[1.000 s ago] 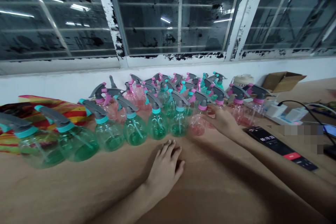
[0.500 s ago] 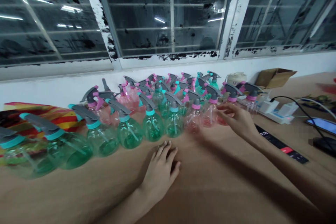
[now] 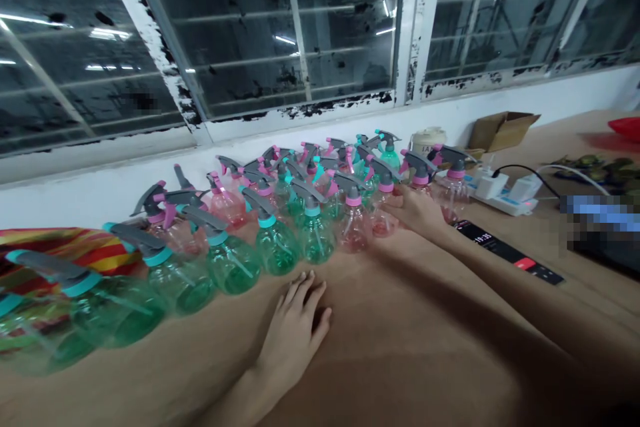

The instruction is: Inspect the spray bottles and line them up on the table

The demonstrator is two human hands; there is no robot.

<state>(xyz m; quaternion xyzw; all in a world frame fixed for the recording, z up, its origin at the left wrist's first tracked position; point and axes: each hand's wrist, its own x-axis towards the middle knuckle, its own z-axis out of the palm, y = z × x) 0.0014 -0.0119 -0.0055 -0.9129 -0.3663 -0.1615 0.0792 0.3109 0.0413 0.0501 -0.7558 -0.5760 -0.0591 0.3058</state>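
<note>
My left hand (image 3: 293,327) lies flat on the brown table, palm down, fingers spread, holding nothing. Just beyond its fingertips stand green spray bottles, the nearest being a clear green one (image 3: 319,243) with a turquoise collar and grey trigger head. My right hand (image 3: 417,210) reaches to the front row, its fingers closed against the right side of a pink spray bottle (image 3: 383,221), just under the pink collar. The hand hides part of that bottle and of the pink bottle behind it. Another pink spray bottle (image 3: 354,230) stands to its left, upright.
More green bottles (image 3: 183,287) run leftward beside a striped red-and-yellow cloth (image 3: 100,247). Several bottles crowd behind. At right are a phone (image 3: 505,250), a power strip (image 3: 505,200) with chargers and cables, and an open cardboard box (image 3: 505,131) by the wall.
My right hand has moved left onto the pink spray bottle, its fingers now against it. My left hand stays flat on the table. The camera view has turned slightly right.
</note>
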